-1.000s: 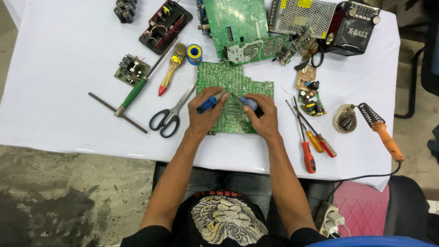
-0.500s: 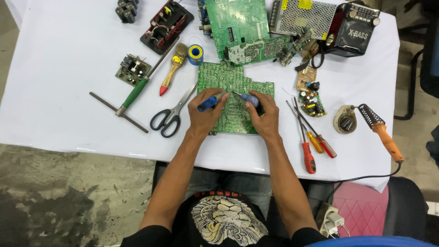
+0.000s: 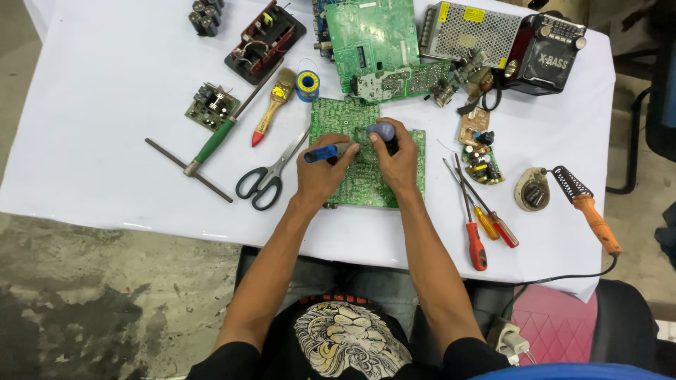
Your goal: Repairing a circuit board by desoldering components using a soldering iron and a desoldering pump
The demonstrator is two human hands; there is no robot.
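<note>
A white-covered counter (image 3: 105,105) carries green circuit boards (image 3: 366,42) at top centre, scissors (image 3: 267,176) and a brush (image 3: 271,105) left of centre, screwdrivers (image 3: 482,218) and a soldering iron (image 3: 588,207) at right, and a black radio (image 3: 546,53) upper right.

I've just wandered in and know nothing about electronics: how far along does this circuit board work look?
Set out already: screwdrivers, scissors and a soldering iron on the white table. In hand: the left hand holds a blue tool and the right hand a grey-blue handle, both over the green board. What remains can't be judged from here.
</note>
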